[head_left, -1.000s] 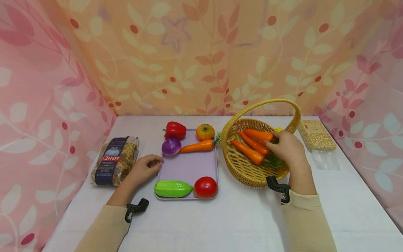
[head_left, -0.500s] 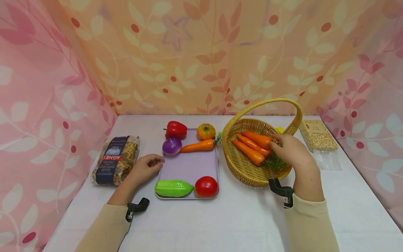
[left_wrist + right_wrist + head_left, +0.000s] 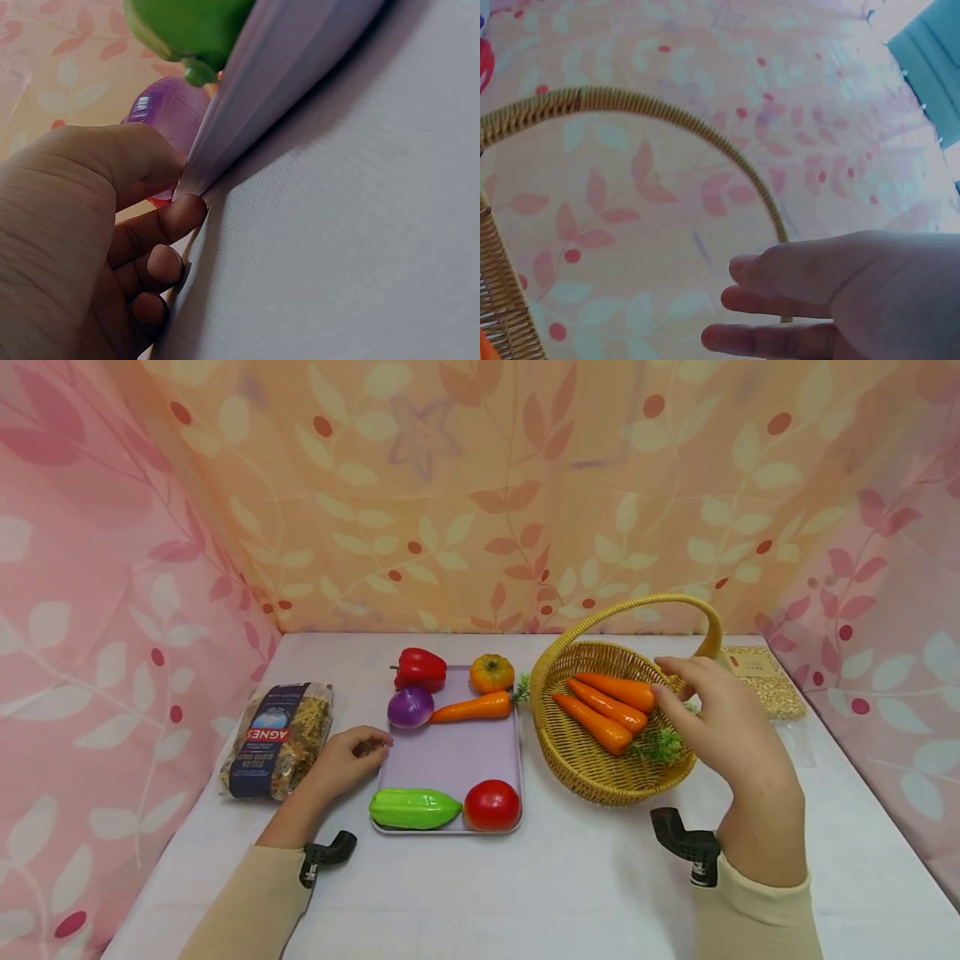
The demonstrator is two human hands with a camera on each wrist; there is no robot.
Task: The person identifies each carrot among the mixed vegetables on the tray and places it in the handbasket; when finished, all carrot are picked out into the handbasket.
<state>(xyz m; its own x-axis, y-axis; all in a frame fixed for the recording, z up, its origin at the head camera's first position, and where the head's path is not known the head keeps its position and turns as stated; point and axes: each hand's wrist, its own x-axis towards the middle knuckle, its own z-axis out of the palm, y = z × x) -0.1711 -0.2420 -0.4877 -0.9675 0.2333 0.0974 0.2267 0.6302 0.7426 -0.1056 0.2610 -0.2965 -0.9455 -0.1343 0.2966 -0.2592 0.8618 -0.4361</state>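
Note:
My left hand (image 3: 348,764) is at the left rim of a lilac tray (image 3: 450,760). In the left wrist view its thumb and forefinger pinch the tray's rim (image 3: 225,112), the other fingers loosely curled. On the tray lie a red bell pepper (image 3: 420,670), a purple onion (image 3: 410,707), a small pumpkin (image 3: 492,673), a carrot (image 3: 476,706), a green ridged vegetable (image 3: 415,809) and a tomato (image 3: 492,805). My right hand (image 3: 720,718), holding nothing, hovers over the right side of a wicker basket (image 3: 577,777), fingers spread. Three carrots (image 3: 600,722) lie inside side by side.
The basket's tall arched handle (image 3: 637,602) rises behind the right hand. A bag of AGNESI pasta (image 3: 277,741) lies left of the tray. A bag of pale grains (image 3: 761,681) lies right of the basket, partly hidden by the hand. Patterned cloth surrounds the table on three sides.
My right hand has let go of the rearmost carrot and drawn back to the right, its fingers opening. The carrots now lie closer together. The left hand has stayed in place.

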